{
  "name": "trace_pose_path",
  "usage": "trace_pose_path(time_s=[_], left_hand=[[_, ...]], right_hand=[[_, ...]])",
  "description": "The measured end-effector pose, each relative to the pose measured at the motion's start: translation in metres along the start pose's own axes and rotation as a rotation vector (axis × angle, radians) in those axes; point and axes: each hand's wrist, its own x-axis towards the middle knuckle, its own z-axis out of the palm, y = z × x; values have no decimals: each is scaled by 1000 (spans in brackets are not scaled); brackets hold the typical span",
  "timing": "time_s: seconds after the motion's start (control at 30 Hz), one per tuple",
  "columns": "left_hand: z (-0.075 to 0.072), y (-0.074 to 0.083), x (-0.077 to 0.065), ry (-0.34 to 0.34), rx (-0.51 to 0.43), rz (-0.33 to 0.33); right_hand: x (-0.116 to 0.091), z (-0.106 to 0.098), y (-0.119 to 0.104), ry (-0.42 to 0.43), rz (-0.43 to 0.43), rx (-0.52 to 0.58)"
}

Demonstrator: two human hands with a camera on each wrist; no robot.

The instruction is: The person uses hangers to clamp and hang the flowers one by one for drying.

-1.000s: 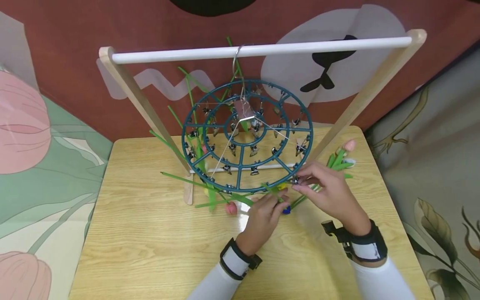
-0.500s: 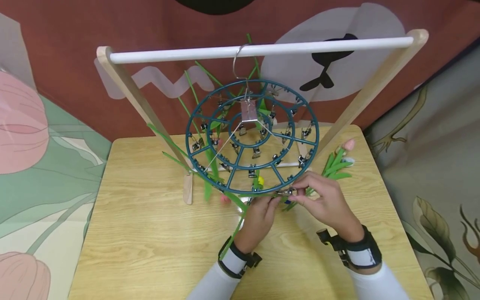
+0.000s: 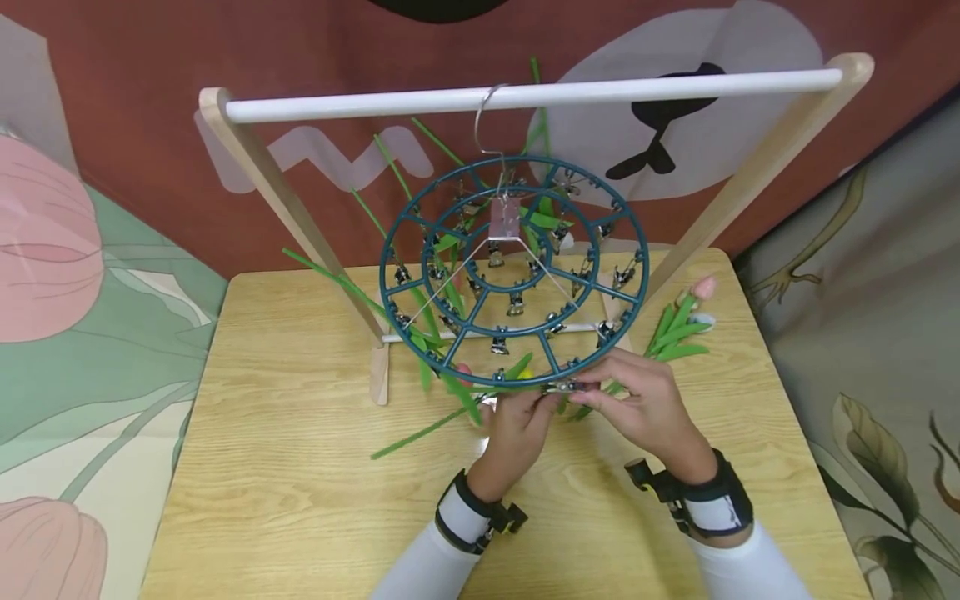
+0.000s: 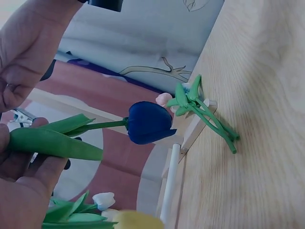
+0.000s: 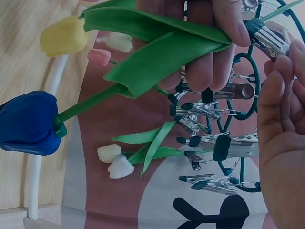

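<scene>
In the head view my left hand (image 3: 517, 433) holds a tulip by its leaves and stem below the front edge of a round teal clip hanger (image 3: 551, 354). Its blue bloom (image 4: 150, 123) points away from the palm in the left wrist view, beyond green leaves (image 4: 57, 143). My right hand (image 3: 645, 392) pinches a metal clip (image 5: 269, 40) hanging from that hanger. The clip's dark-tipped end meets the tulip's green stem (image 5: 286, 9), right beside my left fingers. Both hands are close together.
The hanger hooks onto a white bar (image 3: 360, 104) of a wooden stand. More clips dangle from its rings, several holding tulips, such as a yellow one (image 5: 64, 36) and white ones (image 5: 119, 169). Loose tulips (image 3: 678, 332) lie at the table's right.
The hanger has shifted right and turned, its clips swinging along. My right hand has moved slightly left and down, bringing the clip to my left hand. A green stem has swung off my left wrist.
</scene>
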Motion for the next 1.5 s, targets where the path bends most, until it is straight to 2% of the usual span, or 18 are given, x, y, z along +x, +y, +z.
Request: trace_pose_path(time_s=[0.23, 0.43, 0.6, 0.7, 0.83, 0.9, 1.03, 1.2, 1.3, 1.5], left_hand=[[0, 1, 1, -33, -135, -78], [-1, 0, 1, -25, -128, -80], [-3, -1, 0, -32, -114, -97], [-3, 0, 0, -37, -141, -103], [-6, 1, 1, -30, -167, -73], [-8, 0, 2, -27, -170, -52], [-15, -5, 0, 13, -169, -58], [-26, -16, -4, 82, -183, -118], [-33, -21, -7, 122, -183, -146], [-45, -29, -11, 183, -177, -160]], right_hand=[[-1, 2, 3, 7, -1, 1], [-2, 4, 6, -3, 13, -9], [-5, 4, 8, -30, 89, -73], [-11, 1, 10, -57, 159, -85], [-26, -5, 16, -44, 239, -112], [-36, -8, 20, -32, 285, -159], [-57, -15, 26, -78, 394, -262], [-73, -22, 30, -161, 499, -309], [-74, -25, 30, -168, 524, -322], [-73, -26, 31, -167, 535, -327]])
